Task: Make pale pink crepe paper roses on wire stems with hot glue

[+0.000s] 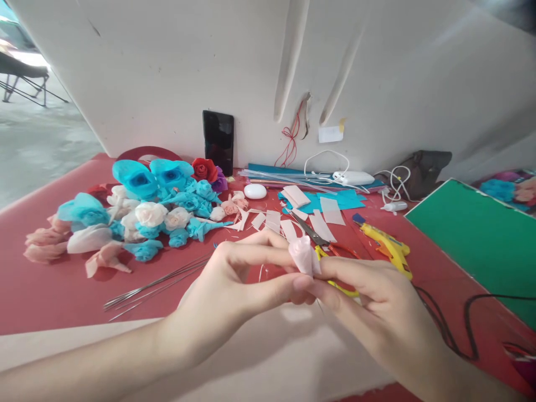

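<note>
Between both hands, just above the table, I hold a small pale pink crepe paper rosebud [302, 255] upright. My left hand [247, 273] pinches its base from the left with thumb and fingers. From the right, my right hand [368, 290] is closed on the same bud, its thumb tip meeting the left thumb. A thin wire end shows under the fingers. Behind the bud lie scissors [315, 232], partly hidden, and yellow-handled pliers [345, 289], mostly covered by my right hand. Cut pale pink paper pieces [321, 225] are scattered beyond.
Finished paper flowers [151, 215] in blue, white and pink are heaped at left, near metal wires [154, 285]. A phone [218, 142] leans on the wall. A yellow glue gun [387, 245], a green board [481, 240] and a black cable [467, 318] are at right.
</note>
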